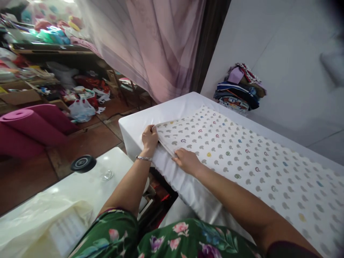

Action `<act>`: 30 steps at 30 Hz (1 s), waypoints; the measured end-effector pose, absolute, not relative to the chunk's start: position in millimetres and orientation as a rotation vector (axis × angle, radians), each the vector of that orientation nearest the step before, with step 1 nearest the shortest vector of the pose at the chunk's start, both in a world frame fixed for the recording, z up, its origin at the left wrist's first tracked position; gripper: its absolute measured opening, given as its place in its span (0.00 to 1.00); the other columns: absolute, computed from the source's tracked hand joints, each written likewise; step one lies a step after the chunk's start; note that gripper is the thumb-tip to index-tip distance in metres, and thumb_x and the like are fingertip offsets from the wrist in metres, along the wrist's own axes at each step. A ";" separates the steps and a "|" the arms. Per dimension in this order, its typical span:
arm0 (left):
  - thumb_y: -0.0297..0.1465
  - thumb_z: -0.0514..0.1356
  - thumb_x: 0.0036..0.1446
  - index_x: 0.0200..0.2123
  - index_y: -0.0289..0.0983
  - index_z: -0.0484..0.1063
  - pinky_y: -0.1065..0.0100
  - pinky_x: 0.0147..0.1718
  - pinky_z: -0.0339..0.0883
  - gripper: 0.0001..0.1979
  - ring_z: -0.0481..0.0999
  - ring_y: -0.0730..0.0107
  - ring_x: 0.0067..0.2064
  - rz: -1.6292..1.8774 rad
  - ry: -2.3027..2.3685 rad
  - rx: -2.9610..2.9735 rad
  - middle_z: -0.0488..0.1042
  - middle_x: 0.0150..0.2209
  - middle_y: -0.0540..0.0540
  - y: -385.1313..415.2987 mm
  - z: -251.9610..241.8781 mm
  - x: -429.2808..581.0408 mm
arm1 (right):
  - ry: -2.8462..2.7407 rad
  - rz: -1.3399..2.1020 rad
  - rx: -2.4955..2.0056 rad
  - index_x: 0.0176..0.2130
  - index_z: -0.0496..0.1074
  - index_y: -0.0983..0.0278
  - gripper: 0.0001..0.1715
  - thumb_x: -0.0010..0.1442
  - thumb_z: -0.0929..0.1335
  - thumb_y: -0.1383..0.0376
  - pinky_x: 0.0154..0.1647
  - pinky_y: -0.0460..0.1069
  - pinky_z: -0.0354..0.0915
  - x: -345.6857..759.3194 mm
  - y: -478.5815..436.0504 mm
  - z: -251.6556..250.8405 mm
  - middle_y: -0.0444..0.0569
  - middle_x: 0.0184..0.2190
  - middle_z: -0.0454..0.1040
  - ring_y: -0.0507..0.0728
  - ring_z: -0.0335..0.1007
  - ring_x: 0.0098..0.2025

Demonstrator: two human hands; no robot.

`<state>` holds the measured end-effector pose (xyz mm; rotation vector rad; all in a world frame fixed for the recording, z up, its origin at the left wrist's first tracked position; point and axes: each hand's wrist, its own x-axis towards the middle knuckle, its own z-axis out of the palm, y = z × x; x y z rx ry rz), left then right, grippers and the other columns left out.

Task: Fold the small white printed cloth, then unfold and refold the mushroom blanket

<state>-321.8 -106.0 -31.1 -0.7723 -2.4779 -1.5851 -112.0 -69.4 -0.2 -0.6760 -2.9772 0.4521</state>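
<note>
A white cloth (228,143) printed with grey and coloured mushroom-like shapes lies spread over a long table under a smooth white cover (150,114). My left hand (149,137), with a silver bracelet at the wrist, is closed on the cloth's near left corner and lifts it slightly. Farther right along the same near edge, my right hand (186,161) pinches the cloth between thumb and fingers. Between the two hands the edge runs taut in a slanting line. At the right, the cloth runs out of view.
A white side table (115,161) at left bears a black round lid (83,163), a clear glass item (107,175) and a pale plastic bag (45,218). Folded clothes (239,87) are stacked by the wall. A pink curtain (166,46) hangs behind; a pink rolled mat (32,129) stands left.
</note>
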 end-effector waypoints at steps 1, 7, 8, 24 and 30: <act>0.35 0.52 0.54 0.37 0.38 0.72 0.70 0.32 0.60 0.12 0.70 0.69 0.32 -1.588 -2.479 -0.770 0.74 0.30 0.48 -106.2 -30.8 -321.7 | -2.973 0.449 -0.685 0.39 0.66 0.63 0.11 0.62 0.61 0.58 0.35 0.47 0.57 -113.1 -68.8 -1.2 0.49 0.41 0.70 0.54 0.67 0.41; 0.34 0.52 0.54 0.36 0.39 0.73 0.71 0.33 0.61 0.11 0.71 0.69 0.32 -1.618 -2.471 -0.774 0.74 0.30 0.48 -107.1 -29.0 -319.8 | -2.945 0.529 -0.681 0.38 0.66 0.62 0.09 0.62 0.61 0.60 0.37 0.46 0.57 -117.2 -63.9 -6.9 0.46 0.38 0.71 0.53 0.66 0.40; 0.34 0.52 0.54 0.36 0.39 0.73 0.71 0.32 0.61 0.11 0.71 0.69 0.32 -1.625 -2.473 -0.772 0.74 0.30 0.48 -107.2 -28.9 -319.7 | -2.952 0.499 -0.692 0.39 0.66 0.62 0.09 0.62 0.61 0.61 0.37 0.46 0.57 -117.8 -64.3 -7.7 0.47 0.38 0.71 0.54 0.66 0.41; 0.36 0.51 0.54 0.37 0.39 0.72 0.70 0.32 0.61 0.13 0.70 0.69 0.32 -1.635 -2.480 -0.740 0.74 0.30 0.49 -108.4 -31.0 -321.0 | -3.025 0.314 -0.511 0.39 0.66 0.63 0.09 0.62 0.58 0.67 0.34 0.47 0.59 -127.9 -86.5 -6.2 0.49 0.39 0.70 0.55 0.68 0.39; 0.35 0.51 0.55 0.35 0.39 0.71 0.69 0.34 0.61 0.11 0.70 0.68 0.32 -1.605 -2.475 -0.717 0.73 0.30 0.48 -108.2 -29.8 -321.0 | -2.950 0.215 -0.624 0.39 0.65 0.62 0.11 0.64 0.56 0.66 0.32 0.47 0.59 -122.9 -88.2 -2.6 0.49 0.39 0.69 0.55 0.67 0.38</act>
